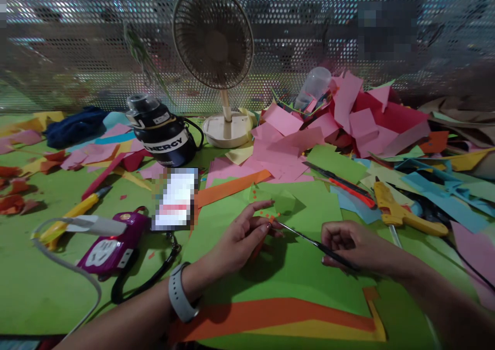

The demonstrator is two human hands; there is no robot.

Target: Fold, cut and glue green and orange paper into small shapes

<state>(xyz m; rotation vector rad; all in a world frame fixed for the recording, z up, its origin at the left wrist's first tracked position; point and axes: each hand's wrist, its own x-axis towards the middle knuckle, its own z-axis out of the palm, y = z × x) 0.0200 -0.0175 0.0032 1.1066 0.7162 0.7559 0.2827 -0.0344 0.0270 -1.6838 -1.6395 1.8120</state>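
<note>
My left hand [245, 236] is closed in a pinch over the green paper sheets [309, 283], at small orange paper bits [271, 219]. Some bits lie just beyond its fingertips, beside a folded light green paper piece [286, 201]. My right hand [348, 244] grips a slim tool [299, 232] with a black handle and a thin metal shaft; its exact kind is unclear. The tool's tip points left and meets the bits at my left fingertips. Orange and yellow paper strips [286, 311] stick out along the near edge of the green sheets.
Left are a phone [176, 200], a purple power socket [116, 242] with a charger and cable, and a yellow cutter [81, 205]. Behind stand a black bottle [164, 133] and a fan [224, 128]. Pink paper scraps [286, 144], a red-black cutter [348, 185] and a yellow glue gun [390, 205] lie right.
</note>
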